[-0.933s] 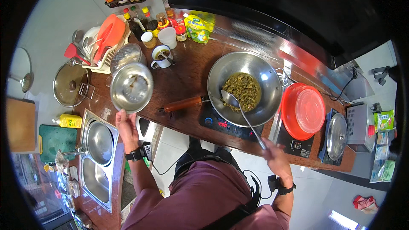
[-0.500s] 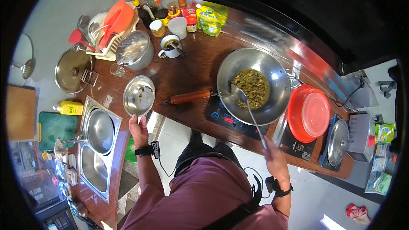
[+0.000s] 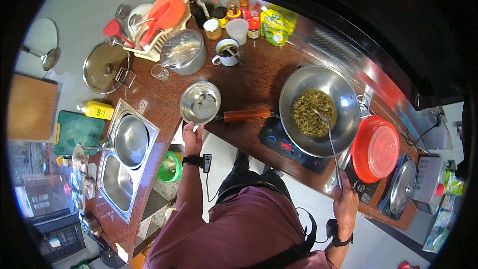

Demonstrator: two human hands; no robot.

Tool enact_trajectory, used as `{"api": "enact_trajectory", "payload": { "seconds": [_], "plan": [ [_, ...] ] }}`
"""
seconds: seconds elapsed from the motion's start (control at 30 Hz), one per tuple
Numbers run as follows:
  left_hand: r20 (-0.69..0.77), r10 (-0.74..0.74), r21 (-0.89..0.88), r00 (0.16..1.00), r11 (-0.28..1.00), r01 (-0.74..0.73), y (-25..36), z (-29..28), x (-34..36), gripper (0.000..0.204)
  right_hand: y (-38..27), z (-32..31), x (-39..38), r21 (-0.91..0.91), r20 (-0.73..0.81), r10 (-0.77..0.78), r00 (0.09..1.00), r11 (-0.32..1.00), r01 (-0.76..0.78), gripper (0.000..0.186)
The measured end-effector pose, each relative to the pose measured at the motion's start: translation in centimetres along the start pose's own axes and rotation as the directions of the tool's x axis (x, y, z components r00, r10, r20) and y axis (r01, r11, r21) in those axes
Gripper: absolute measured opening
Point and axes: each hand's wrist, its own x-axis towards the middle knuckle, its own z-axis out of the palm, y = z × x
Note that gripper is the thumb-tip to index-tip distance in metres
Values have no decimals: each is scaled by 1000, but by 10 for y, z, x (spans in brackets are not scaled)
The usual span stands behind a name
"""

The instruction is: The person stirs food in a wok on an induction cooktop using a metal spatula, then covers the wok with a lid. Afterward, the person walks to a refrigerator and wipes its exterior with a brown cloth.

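Note:
My left hand (image 3: 193,137) pinches the near rim of a small metal bowl (image 3: 194,100), which has dark scraps of food inside. The bowl is held level with the counter edge, just left of the wok's wooden handle (image 3: 249,114). In the metal wok (image 3: 343,129) lies a heap of chopped greenish-brown food (image 3: 311,112). My right hand (image 3: 346,201) is closed round the handle of a long metal spatula (image 3: 333,144). Its head rests in the right part of the food and is partly hidden there. Under the wok is an induction cooker (image 3: 271,139) with a lit display.
Right of the wok stand a red basin (image 3: 359,142) and a pan lid (image 3: 402,187). A lidded-over metal pot (image 3: 191,60), an enamel mug (image 3: 226,60) and several seasoning bottles (image 3: 196,12) line the back. A double sink (image 3: 119,182) is at left.
My view has shifted, so the counter appears farther right. The small bowl has come closer to the wok handle. The spatula's head has moved from the left of the food to its right.

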Motion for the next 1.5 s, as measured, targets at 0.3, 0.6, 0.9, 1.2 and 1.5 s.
{"api": "enact_trajectory", "payload": {
  "seconds": [0.3, 0.6, 0.9, 1.2, 1.5],
  "plan": [
    [-110, -3, 63, 994, 998, 10, -15, 8, 30, 5, 1, -3, -10, -86, -110, -25, 994, 996, 15, 57],
    [239, 101, 354, 966, 917, -183, -15, -16, 41, 30, 8, 8, 14, -307, -135, -87, 987, 951, 41, 56],
    [120, 379, 418, 918, 819, -393, 34, 61, -55, 17, -2, -19, -2, -361, -71, -38, 997, 933, 9, 54],
    [636, 204, 672, 744, 328, -664, 72, 164, -115, 20, 5, -30, -12, -403, -77, -50, 996, 915, 15, 55],
    [852, -42, 508, 522, -173, -844, 58, 191, -121, 48, 21, -28, -6, -296, -110, -44, 993, 955, 10, 55]
  ]
}}
